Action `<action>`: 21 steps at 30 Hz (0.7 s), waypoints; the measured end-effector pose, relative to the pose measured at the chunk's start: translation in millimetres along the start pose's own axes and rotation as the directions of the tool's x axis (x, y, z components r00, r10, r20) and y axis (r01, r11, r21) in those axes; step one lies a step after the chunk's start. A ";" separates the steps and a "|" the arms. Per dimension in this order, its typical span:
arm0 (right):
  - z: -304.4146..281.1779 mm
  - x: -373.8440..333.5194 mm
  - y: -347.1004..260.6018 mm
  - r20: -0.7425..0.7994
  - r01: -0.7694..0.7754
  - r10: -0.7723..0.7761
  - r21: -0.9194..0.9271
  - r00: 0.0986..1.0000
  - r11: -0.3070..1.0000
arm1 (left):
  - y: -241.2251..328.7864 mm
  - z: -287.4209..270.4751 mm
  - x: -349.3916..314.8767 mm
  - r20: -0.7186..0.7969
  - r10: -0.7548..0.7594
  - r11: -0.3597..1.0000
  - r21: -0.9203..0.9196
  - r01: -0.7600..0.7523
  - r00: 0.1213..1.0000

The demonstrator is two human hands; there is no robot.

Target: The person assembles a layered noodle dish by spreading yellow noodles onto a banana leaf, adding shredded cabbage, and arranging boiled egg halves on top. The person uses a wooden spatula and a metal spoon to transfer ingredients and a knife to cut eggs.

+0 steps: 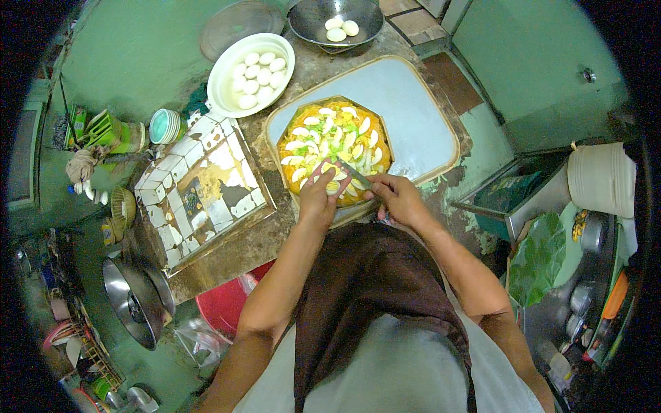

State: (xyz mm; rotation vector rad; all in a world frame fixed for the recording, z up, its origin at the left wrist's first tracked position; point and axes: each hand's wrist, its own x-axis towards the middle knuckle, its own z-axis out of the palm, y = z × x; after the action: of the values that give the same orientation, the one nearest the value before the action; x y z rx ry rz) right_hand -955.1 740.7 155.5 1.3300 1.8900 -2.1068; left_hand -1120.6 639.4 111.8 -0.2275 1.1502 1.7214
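Observation:
An octagonal tray (pixel 388 131) of orange noodle-like food (pixel 286 153) stands in front of me. Egg wedges (pixel 329 125) and chopped pale green bits lie scattered over its top. Above the tray's near side, my left hand (pixel 318 201) is closed around a cut boiled egg (pixel 333 186), its yolk showing. My right hand (pixel 399 199) grips a knife (pixel 352 171), and the blade reaches across to the egg in the left fingers. The knife's handle is mostly hidden in my right hand.
A light blue board (pixel 416 110) with a tan rim lies under the tray. Beyond it, a white basin (pixel 219 76) holds several whole eggs in liquid, and a dark wok (pixel 303 24) holds three. At left is a broken tiled sink (pixel 241 162); at right, a metal sink (pixel 506 220).

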 end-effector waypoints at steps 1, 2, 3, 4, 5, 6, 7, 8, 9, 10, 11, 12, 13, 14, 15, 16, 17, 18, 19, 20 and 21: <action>0.7 -5.0 -5.6 0.016 -0.043 0.041 0.143 0.999 0.989 | 0.4 0.2 -1.9 -0.014 0.003 1.000 0.014 -0.003 1.000; 1.5 -10.1 -9.3 0.037 0.005 -0.006 0.035 0.999 0.999 | 0.5 0.6 -4.1 -0.007 0.005 1.000 0.013 -0.005 1.000; 3.9 -14.6 -10.2 0.028 0.102 -0.101 -0.040 0.994 0.994 | 0.6 0.8 -6.5 0.001 0.018 1.000 -0.001 -0.018 1.000; 4.7 -17.3 -9.2 0.076 0.133 -0.124 -0.126 0.989 0.983 | 0.8 1.3 -7.4 0.000 0.013 0.999 -0.030 -0.013 1.000; 6.4 -17.1 -5.9 0.020 0.339 -0.348 -0.286 0.937 0.896 | 0.9 1.4 -7.8 0.005 0.017 0.997 -0.072 -0.016 1.000; 6.6 -15.0 -0.9 -0.035 0.428 -0.459 -0.305 0.888 0.851 | 1.5 1.5 -6.7 0.011 0.021 0.993 -0.113 -0.020 1.000; 6.4 -8.4 4.6 -0.053 0.462 -0.510 -0.348 0.859 0.815 | 1.8 1.7 -3.9 0.014 0.016 0.992 -0.123 -0.014 1.000; 5.1 -0.4 10.4 -0.084 0.502 -0.574 -0.394 0.815 0.770 | 3.0 1.8 0.3 0.015 0.013 0.991 -0.134 -0.011 1.000; 3.1 9.5 15.2 -0.049 0.508 -0.578 -0.423 0.814 0.751 | 4.4 1.9 5.3 0.008 -0.001 0.989 -0.145 0.002 1.000; 0.9 19.7 18.2 -0.038 0.524 -0.602 -0.451 0.797 0.722 | 5.8 1.9 10.3 -0.015 0.000 0.983 -0.186 -0.002 1.000; -2.1 29.3 19.0 -0.046 0.544 -0.642 -0.488 0.765 0.683 | 7.4 2.0 15.3 -0.045 -0.015 0.973 -0.229 0.005 0.999; -4.6 38.0 17.0 -0.016 0.495 -0.571 -0.480 0.821 0.724 | 8.2 2.5 19.6 -0.083 -0.025 0.961 -0.275 0.001 0.996; -6.7 44.2 12.6 -0.005 0.449 -0.514 -0.482 0.857 0.753 | 9.1 3.1 22.9 -0.105 -0.019 0.956 -0.293 -0.013 0.994; -8.6 48.3 6.2 0.034 0.386 -0.426 -0.494 0.904 0.779 | 9.5 4.5 25.7 -0.085 0.025 0.974 -0.224 -0.044 0.996; -9.4 49.0 -1.4 -0.002 0.309 -0.332 -0.360 0.943 0.880 | 9.9 5.9 26.7 -0.065 0.068 0.985 -0.153 -0.077 0.996; -9.7 46.9 -9.4 0.004 0.195 -0.199 -0.228 0.980 0.954 | 11.1 7.6 27.5 -0.071 0.085 0.993 -0.080 -0.091 0.994; -8.9 42.5 -16.9 0.021 0.104 -0.102 -0.072 0.995 0.992 | 11.4 8.9 26.5 -0.077 0.093 0.990 -0.103 -0.100 0.993; -7.1 35.4 -22.2 0.041 0.090 -0.087 -0.059 0.995 0.994 | 12.0 9.6 24.5 -0.113 0.075 0.988 -0.126 -0.090 0.991; -4.8 27.0 -25.2 0.055 0.116 -0.114 -0.024 0.992 0.993 | 12.2 10.3 22.2 -0.110 0.075 0.984 -0.156 -0.092 0.991; -1.3 18.5 -25.4 0.069 0.141 -0.141 0.012 0.988 0.990 | 12.4 9.2 17.8 -0.112 0.072 0.987 -0.136 -0.087 0.991; 2.1 9.0 -22.2 0.060 0.174 -0.168 -0.132 0.984 0.976 | 13.2 7.1 13.2 -0.078 0.083 0.988 -0.121 -0.092 0.993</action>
State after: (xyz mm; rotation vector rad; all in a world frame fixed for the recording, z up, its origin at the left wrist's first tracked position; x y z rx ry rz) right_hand -973.7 749.4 168.0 1.1168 2.1560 -2.0155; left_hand -1135.0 652.7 115.2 -0.3224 1.1205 1.8787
